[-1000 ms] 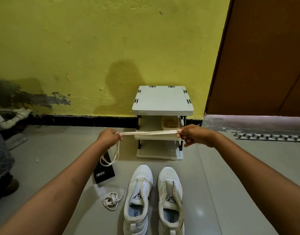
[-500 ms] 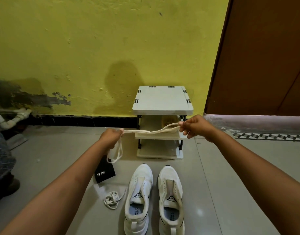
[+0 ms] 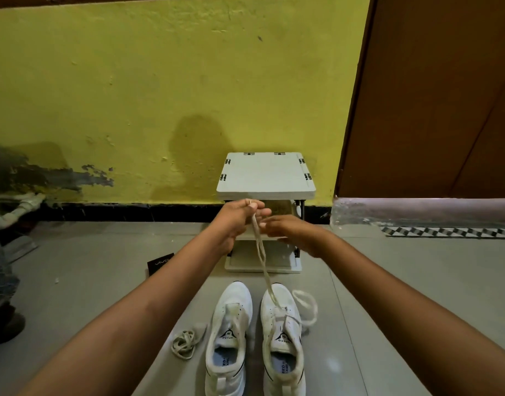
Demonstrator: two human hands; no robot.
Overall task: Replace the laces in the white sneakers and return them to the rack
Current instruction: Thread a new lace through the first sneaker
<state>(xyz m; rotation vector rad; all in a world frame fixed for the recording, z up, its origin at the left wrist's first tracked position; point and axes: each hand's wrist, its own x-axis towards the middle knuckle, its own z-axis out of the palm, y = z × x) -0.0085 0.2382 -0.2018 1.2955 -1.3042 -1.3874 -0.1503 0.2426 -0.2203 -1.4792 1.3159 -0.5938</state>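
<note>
Left hand (image 3: 236,221) pinches the lace (image 3: 261,252) threaded through the right sneaker (image 3: 282,338); right hand (image 3: 291,234) hovers beside it, fingers relaxed.

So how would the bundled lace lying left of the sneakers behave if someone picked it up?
The bundled lace looks floppy: it lies in loose loops on the floor, so it would probably sag and unravel when lifted. It is likely very light, being thin and flat like the lace hanging limp from the left hand.

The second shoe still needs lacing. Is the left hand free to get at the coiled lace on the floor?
Probably not yet: the left hand pinches the lace running down to the right sneaker. The coiled lace lies uncovered beside the left sneaker.
</note>
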